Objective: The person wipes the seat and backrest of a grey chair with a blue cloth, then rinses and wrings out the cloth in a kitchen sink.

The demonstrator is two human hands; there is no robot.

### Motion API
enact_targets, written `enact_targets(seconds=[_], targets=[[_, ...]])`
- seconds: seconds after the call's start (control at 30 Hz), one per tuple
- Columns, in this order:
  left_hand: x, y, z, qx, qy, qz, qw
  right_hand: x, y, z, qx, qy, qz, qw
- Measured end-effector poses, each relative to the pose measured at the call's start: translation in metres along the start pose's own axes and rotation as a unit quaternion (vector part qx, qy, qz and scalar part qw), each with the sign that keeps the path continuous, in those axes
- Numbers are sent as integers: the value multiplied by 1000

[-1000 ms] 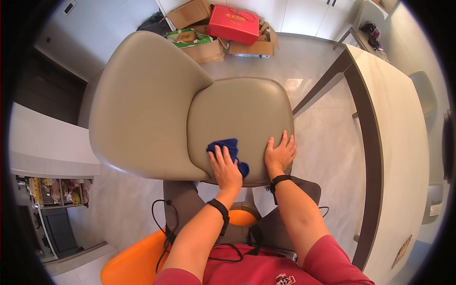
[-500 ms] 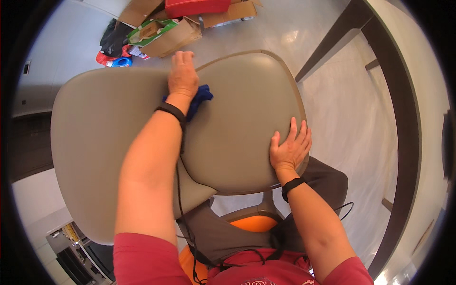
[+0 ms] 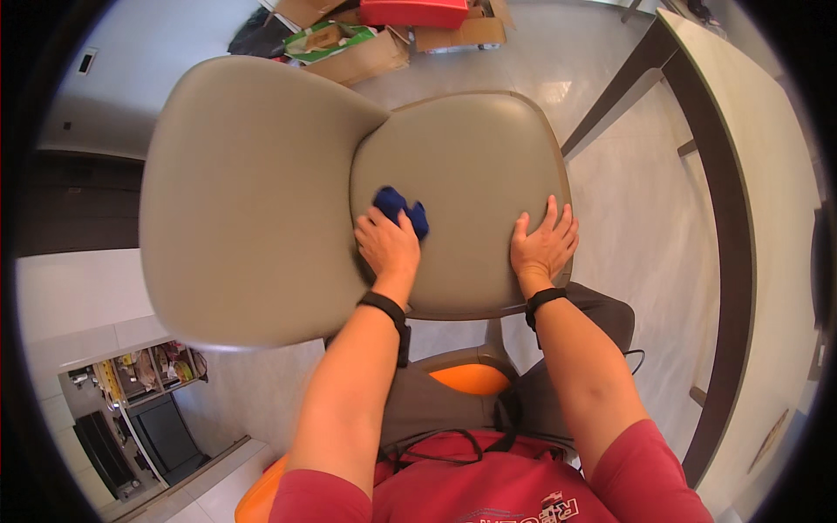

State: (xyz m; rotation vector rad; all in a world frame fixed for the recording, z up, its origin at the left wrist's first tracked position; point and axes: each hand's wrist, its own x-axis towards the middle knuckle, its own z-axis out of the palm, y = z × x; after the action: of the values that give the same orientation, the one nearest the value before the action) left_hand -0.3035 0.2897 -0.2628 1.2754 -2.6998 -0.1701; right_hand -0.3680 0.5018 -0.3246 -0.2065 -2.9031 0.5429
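Observation:
A chair with a grey-beige padded seat and a tall curved backrest stands in front of me, its back to the left. My left hand grips a crumpled dark blue cloth against the seat, close to the seam with the backrest. Part of the cloth sticks out past the fingers. Flat on the seat's right edge rests my right hand, fingers spread and nothing in it.
To the right a pale table with dark legs runs along the chair. Cardboard boxes and a red box lie on the floor beyond. An open drawer with small items is at lower left. Orange seating shows beneath me.
My left hand has come from the seat's far rear corner toward me, bringing the blue cloth along. The chair now appears turned, its backrest shifted right and farther off. My right hand stays on the edge.

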Motion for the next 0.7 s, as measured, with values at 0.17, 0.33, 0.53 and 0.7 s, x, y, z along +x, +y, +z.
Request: enact_targets(seconds=[0.17,0.33,0.53,0.7], targets=[[-76,0,-33,-29,-107,15,994,4,2,-2,10,4,-2,1000],[-107,-6,-28,-25,-42,55,997,2,8,-5,5,-6,10,1000],[-54,-3,10,26,38,-49,998,-3,-2,-7,12,-38,24,999],[39,17,18,122,-9,49,991,1,-7,-5,-25,-28,4,999]])
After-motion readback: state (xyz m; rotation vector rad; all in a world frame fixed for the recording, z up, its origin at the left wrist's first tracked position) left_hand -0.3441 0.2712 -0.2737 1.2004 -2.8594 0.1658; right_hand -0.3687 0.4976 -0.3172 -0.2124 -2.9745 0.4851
